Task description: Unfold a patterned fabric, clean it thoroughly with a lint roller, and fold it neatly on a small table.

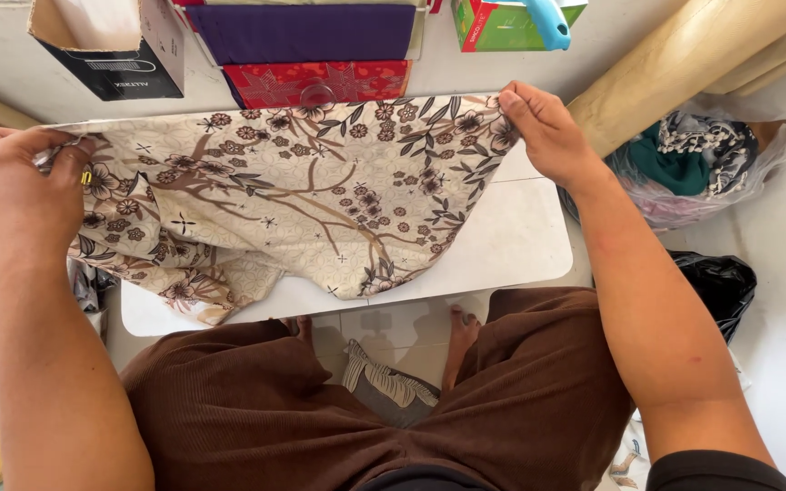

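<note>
While both hands pinch the top edge, the left hand [13, 195] has its grip clamped on the left corner of the floral cloth [293, 195], fingers curled over a bunched bit of hem, and the right hand [545, 132] has thumb and fingertips closed on the right corner, so the edge runs taut between them. To do this well, judging from the frame, keep the two corners level and the pull even; the left side sags lower and carries more slack, so it probably needs a touch more tension to flatten. Cloth is cream with brown branches, small dark flowers and leaf sprigs, thin and drapey; lower part hangs in folds and rests on the white desk [520, 245], bottom left corner spilling just over the near rim. Person sits cross-legged in brown trousers [256, 418] under the desk, bare feet showing. Beyond the cloth: a purple and red box [315, 55], an open black-and-white carton [111, 45], a green box [493, 23]. Right of the desk a clear bag of fabric scraps [693, 164] and a tan roll [684, 59].
</note>
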